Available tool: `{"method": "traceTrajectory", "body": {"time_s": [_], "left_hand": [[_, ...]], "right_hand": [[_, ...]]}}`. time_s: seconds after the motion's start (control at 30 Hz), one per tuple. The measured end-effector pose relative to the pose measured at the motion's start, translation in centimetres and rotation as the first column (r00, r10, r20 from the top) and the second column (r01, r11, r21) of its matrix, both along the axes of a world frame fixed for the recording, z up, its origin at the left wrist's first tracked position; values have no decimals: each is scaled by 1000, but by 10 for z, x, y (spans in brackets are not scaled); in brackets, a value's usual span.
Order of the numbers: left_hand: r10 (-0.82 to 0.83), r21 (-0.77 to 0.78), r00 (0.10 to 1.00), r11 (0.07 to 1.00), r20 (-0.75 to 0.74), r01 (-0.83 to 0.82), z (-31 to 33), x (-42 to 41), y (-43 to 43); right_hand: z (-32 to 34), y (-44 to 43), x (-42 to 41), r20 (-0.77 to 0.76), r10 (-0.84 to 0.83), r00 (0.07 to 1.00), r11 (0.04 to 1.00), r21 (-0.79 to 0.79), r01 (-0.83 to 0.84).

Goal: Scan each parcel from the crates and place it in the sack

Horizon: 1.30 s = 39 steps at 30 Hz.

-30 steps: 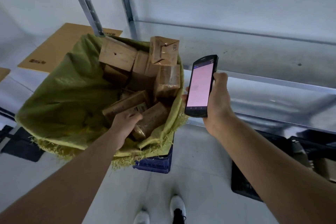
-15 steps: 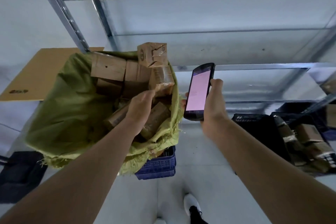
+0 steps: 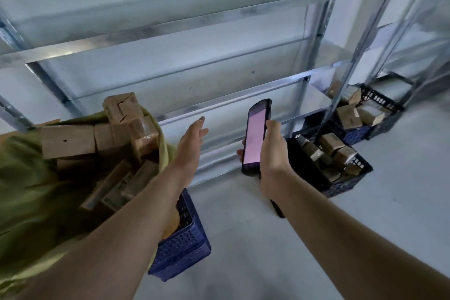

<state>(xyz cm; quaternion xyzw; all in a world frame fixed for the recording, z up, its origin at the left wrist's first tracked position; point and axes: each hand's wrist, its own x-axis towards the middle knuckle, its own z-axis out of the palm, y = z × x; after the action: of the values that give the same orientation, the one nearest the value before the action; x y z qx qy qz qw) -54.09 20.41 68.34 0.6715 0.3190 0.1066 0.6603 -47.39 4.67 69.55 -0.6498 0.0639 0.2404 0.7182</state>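
A green woven sack at the left is piled with several brown cardboard parcels. My left hand hovers just right of the sack's rim, fingers straight and holding nothing. My right hand grips a black handheld scanner upright, its screen glowing pink. Two dark crates sit on the floor at the right: the nearer crate and the farther crate both hold several brown parcels.
A blue perforated crate stands under the sack. Bare metal shelving runs along the back, its uprights rising beside the right crates. The floor is pale grey.
My left hand has lifted out of the sack and swung right, holding nothing. The view has turned right, bringing both parcel crates into sight. The scanner stays in my right hand.
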Motion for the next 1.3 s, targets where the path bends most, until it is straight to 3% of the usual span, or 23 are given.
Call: {"method": "traceTrajectory", "body": {"time_s": [0.23,0.63,0.93,1.3], "left_hand": [[-121,-85,993,989,-2,121,-11,90,-125],[-176,-170,981,972,-79,161,-63,269,-276],[-318,-233,936,932,-150,279,-139,438,-326],[-428,-292,857,891,-288,347,-206,644,-387]], "right_hand": [[-10,-131,71,-14,-84,996,996,5,84],[-71,-319,236,-106,-215,971,976,-53,210],[-125,-378,377,-154,-336,929,939,-137,317],[-189,-417,569,-267,-384,884,917,-222,331]]}}
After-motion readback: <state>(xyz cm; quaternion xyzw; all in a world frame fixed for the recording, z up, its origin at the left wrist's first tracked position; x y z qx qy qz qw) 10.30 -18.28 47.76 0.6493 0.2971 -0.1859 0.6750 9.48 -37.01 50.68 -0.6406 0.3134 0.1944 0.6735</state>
